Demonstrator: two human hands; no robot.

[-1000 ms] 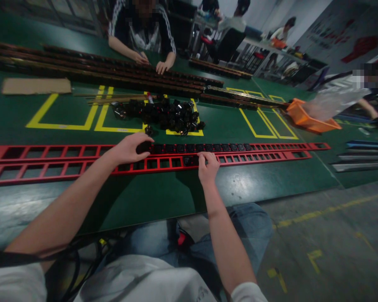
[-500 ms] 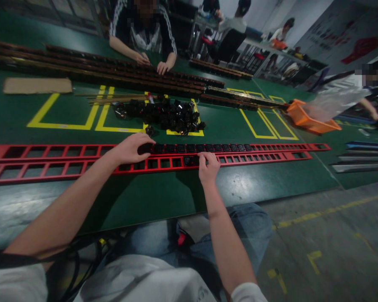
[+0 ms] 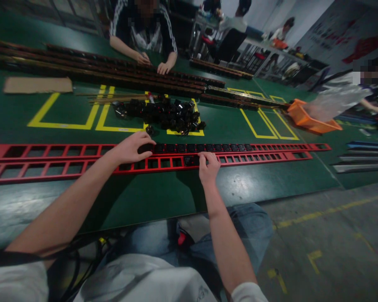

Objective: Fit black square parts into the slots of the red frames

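Note:
Two long red slotted frames (image 3: 228,159) lie side by side across the green table, like ladders. A row of black square socket modules (image 3: 190,147) fills part of the far frame. My left hand (image 3: 132,147) arches over the left end of that row, with thumb and fingers closed around a black module (image 3: 145,148). On the near frame, a black module (image 3: 187,161) sits in a slot. Just right of it, my right hand (image 3: 209,166) pinches at a dark module that its fingertips partly hide.
Beyond the frames lies a heap of black modules (image 3: 173,116). Long dark strips (image 3: 113,71) stretch behind it, where a co-worker's hands (image 3: 164,67) rest. A cardboard piece (image 3: 38,85) is at left. At right are an orange bin (image 3: 315,121) and grey metal strips (image 3: 362,157).
Both my hands stay in practically the same place, and the modules look unmoved. At the far right, another person's arm has shifted slightly to the right.

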